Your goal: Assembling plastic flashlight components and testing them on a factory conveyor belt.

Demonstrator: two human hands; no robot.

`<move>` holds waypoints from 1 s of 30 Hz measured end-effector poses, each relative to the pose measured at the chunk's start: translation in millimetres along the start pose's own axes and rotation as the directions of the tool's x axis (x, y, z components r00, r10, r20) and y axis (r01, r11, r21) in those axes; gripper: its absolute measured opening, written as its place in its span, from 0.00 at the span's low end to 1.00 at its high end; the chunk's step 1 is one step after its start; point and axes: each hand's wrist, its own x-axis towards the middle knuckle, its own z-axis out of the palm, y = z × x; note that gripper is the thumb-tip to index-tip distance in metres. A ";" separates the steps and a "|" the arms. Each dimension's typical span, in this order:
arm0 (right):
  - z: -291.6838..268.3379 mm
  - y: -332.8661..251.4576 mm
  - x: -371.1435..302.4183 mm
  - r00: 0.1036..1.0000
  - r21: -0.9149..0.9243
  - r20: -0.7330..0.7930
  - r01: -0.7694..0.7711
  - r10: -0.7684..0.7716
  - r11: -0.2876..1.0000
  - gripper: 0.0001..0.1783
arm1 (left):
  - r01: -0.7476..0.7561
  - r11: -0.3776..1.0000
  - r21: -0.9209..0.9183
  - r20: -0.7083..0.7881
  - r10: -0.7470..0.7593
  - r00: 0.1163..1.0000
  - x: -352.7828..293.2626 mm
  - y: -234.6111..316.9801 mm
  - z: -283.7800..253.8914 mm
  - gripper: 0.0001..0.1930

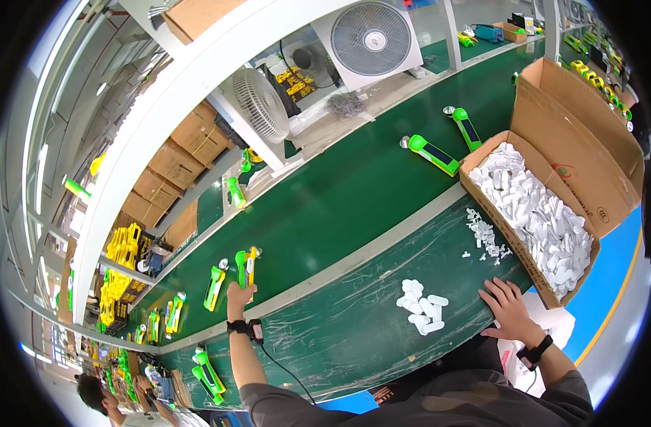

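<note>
My left hand (240,300) reaches over the belt with its fingers closed round the lower end of a green and yellow flashlight (251,269). Part of that end is hidden by the fingers. Just left of it another green flashlight (214,287) lies on the belt. My right hand (509,310) rests on the green worktop (340,334) near its right edge, fingers spread and holding nothing. Left of that hand sits a loose pile of white oval plastic pieces (421,307). Small white bits (484,236) are scattered beyond it, beside the box.
An open cardboard box (475,186) full of white pieces stands at the right. Further flashlights (432,155) lie along the green conveyor belt (325,206); two more (208,373) lie at the worktop's left end. Fans (260,105) stand behind the belt. A co-worker (98,398) is at lower left.
</note>
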 end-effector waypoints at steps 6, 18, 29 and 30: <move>-2.1 -14.4 -8.3 0.995 0.023 -0.087 -0.056 0.058 0.998 0.48 | -0.283 0.959 -0.017 -0.092 0.281 0.955 -140.8 34.6 -7.9 0.28; -15.9 -146.9 72.3 0.957 0.961 0.275 -0.270 -0.095 0.066 0.50 | -0.566 0.713 -0.414 -0.047 0.604 0.796 -351.0 150.2 65.2 0.25; -4.9 -145.8 54.0 0.974 0.982 0.186 -0.187 0.127 -0.006 0.36 | -0.531 0.565 -0.632 0.068 0.723 0.688 -391.9 139.4 99.5 0.33; -3.2 -147.0 53.1 0.976 0.982 0.183 -0.187 0.115 0.023 0.37 | -0.203 0.465 -0.862 0.154 0.621 0.768 -388.4 135.9 105.3 0.33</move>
